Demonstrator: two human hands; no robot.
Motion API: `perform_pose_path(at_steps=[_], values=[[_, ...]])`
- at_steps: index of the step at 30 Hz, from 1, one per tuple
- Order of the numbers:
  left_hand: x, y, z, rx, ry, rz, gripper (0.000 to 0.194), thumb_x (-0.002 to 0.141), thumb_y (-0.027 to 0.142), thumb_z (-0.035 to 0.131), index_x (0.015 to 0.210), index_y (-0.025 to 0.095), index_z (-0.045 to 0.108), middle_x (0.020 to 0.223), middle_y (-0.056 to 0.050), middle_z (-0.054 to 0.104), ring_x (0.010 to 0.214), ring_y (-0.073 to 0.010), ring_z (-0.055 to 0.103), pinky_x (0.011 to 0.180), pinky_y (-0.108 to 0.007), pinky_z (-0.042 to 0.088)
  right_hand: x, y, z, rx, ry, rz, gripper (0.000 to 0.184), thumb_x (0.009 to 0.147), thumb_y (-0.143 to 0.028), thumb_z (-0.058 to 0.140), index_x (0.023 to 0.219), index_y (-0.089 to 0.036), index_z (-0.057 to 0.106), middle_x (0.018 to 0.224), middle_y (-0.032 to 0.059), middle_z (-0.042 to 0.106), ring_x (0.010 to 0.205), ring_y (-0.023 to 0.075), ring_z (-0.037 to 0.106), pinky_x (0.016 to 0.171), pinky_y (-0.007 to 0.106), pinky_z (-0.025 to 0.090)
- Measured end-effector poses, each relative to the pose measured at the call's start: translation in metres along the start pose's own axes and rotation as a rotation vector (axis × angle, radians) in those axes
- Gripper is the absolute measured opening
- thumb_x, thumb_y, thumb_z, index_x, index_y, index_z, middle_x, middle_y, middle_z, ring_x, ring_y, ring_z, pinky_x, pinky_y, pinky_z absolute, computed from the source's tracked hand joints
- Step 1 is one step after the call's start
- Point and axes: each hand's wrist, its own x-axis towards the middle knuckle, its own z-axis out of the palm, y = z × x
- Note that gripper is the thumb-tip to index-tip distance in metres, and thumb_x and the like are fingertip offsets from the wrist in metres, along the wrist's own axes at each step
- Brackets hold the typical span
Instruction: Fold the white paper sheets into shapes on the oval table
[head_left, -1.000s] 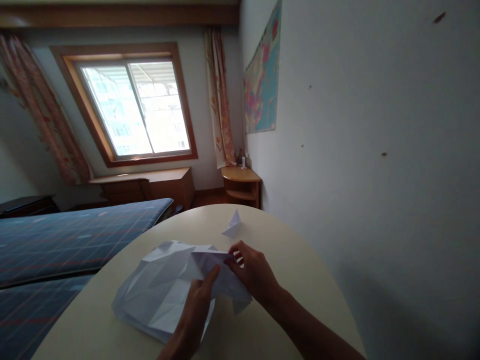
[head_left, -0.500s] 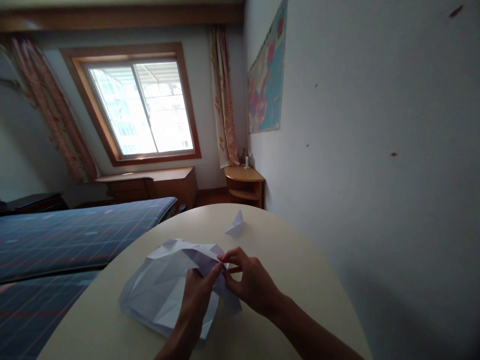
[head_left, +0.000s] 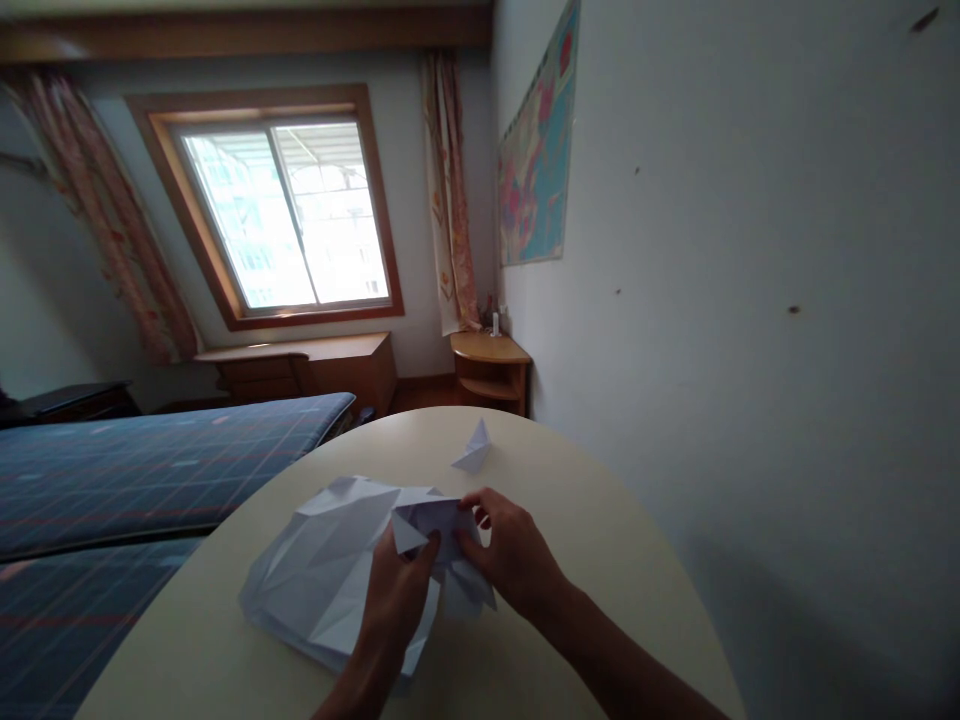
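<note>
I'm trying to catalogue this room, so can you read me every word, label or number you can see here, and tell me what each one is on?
Wall map: any lettering is too small and blurred to read.
Small white container on the corner table: no legible label.
Folded white paper and small folded paper piece: no print shows.
No other readable text.

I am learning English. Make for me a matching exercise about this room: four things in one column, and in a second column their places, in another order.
Things:
1. small folded paper shape
2. creased white paper
3. wall map
4. small wooden corner table

Places:
A. in the corner, below the curtain
B. on the wall
C. held by the left hand and right hand
D. standing apart on the round table

Pairs: 1-D, 2-C, 3-B, 4-A
</note>
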Motion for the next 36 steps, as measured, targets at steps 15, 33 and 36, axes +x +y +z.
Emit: perform_pose_path(at_steps=[15, 33, 36], values=[[-0.001, 0.006, -0.004, -0.079, -0.025, -0.041, 0.037, 0.062, 0.034, 0.073, 0.092, 0.013, 0.067, 0.084, -0.007, 0.071, 0.08, -0.0261, 0.064, 0.069, -0.03, 0.049, -0.002, -0.006, -0.003, 0.197, -0.091, -0.016, 0.007, 0.087, -0.025, 0.048, 0.091, -0.021, 0.052, 0.081, 0.0012, 0.062, 0.074, 0.0153, 0.058, 0.067, 0.027, 0.044], [0.005, -0.001, -0.002, 0.069, -0.113, -0.028, 0.029, 0.065, 0.041, 0.069, 0.06, 0.013, 0.063, 0.053, -0.002, 0.061, 0.061, -0.0221, 0.059, 0.054, -0.026, 0.043, 0.001, -0.005, -0.008, -0.025, 0.109, 0.087, 0.007, 0.08, -0.02, 0.05, 0.079, -0.02, 0.057, 0.078, 0.0039, 0.062, 0.075, 0.0186, 0.057, 0.069, 0.031, 0.044], [0.012, -0.007, -0.009, 0.029, -0.125, -0.141, 0.039, 0.067, 0.05, 0.065, 0.061, 0.011, 0.062, 0.051, -0.001, 0.059, 0.05, -0.0173, 0.055, 0.048, -0.024, 0.041, 0.007, 0.007, -0.015, 0.202, 0.067, 0.211, 0.016, 0.084, -0.032, 0.048, 0.077, -0.019, 0.055, 0.071, 0.0027, 0.063, 0.065, 0.016, 0.058, 0.059, 0.026, 0.043]])
